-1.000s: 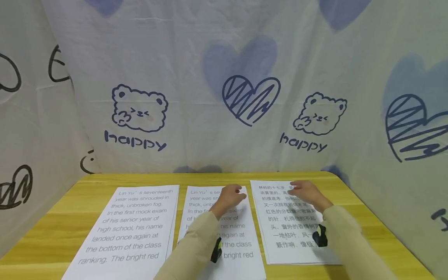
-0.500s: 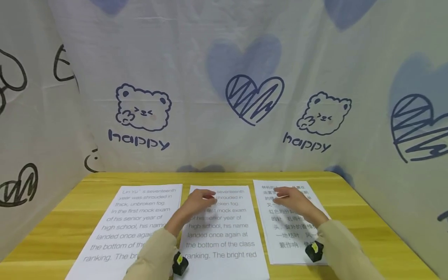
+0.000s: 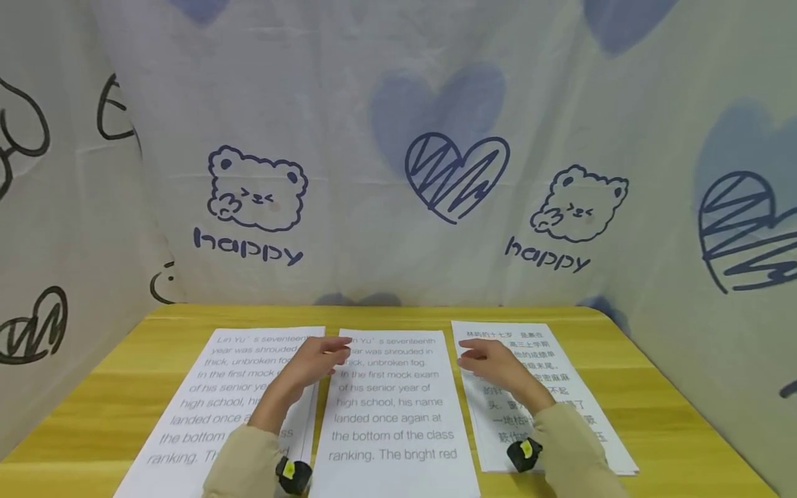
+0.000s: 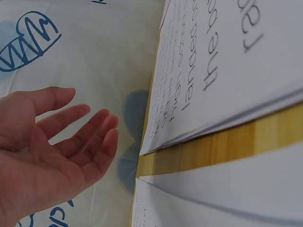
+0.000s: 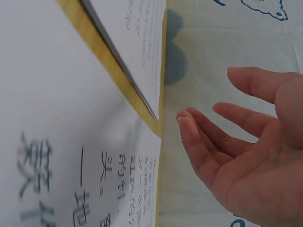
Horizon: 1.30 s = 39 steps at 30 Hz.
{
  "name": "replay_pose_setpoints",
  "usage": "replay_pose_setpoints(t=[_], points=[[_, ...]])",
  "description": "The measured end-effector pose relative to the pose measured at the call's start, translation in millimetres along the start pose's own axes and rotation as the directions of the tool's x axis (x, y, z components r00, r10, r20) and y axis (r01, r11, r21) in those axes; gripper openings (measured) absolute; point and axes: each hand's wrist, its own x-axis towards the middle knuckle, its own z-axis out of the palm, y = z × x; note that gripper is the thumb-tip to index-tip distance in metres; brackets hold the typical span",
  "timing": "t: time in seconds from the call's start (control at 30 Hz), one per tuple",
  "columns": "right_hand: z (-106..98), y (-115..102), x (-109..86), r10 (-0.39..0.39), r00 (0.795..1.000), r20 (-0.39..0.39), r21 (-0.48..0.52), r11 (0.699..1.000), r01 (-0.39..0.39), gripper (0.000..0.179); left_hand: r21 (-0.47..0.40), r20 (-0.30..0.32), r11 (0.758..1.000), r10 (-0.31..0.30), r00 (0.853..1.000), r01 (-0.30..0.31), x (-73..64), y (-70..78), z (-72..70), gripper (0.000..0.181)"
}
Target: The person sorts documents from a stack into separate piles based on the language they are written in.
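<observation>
Three stacks of white printed paper lie side by side on the table. My left hand (image 3: 305,366) hovers over the gap between the left stack (image 3: 168,415) and the middle stack (image 3: 392,477), both printed in large English text. My right hand (image 3: 504,366) is above the right stack (image 3: 598,443), which bears Chinese characters, near its left edge. In the wrist views the left hand (image 4: 61,161) and right hand (image 5: 246,170) both have relaxed, slightly bent fingers with nothing between them. Each hand covers some of the print below it.
The stacks rest on a yellow wood-grain table (image 3: 672,415). White cloth (image 3: 361,228) with drawn hearts, bears and "happy" hangs behind and at both sides. A black device (image 3: 294,476) sits at the left wrist, another black device (image 3: 524,454) at the right.
Both hands have moved left: the left one from above the middle stack to the gap beside the left stack, the right one toward its stack's left edge. The stacks stay in place.
</observation>
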Motion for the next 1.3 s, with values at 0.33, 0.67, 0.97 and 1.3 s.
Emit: replay_pose_setpoints(t=[0.33,0.67,0.97,1.3], points=[[15,4,4.7,0.002,0.999,-0.032,-0.009,1.000,-0.003,0.044,0.089,-0.027,0.995,-0.033,0.999,0.035,-3.7,-13.9,-5.3,0.041],[19,9,3.2,0.048,0.999,0.016,-0.041,0.998,-0.047,0.046,0.074,-0.015,0.987,-0.142,0.990,0.143,1.7,-24.4,-5.8,0.044],[21,19,7.8,0.070,0.993,0.096,-0.085,0.994,-0.062,0.054,0.157,0.018,0.968,-0.199,0.980,0.194,5.3,-26.7,-7.0,0.053],[21,19,8.1,0.066,0.983,0.172,-0.116,0.992,-0.047,0.059,0.223,0.036,0.960,-0.183,0.982,0.171,4.6,-28.9,-4.0,0.052]])
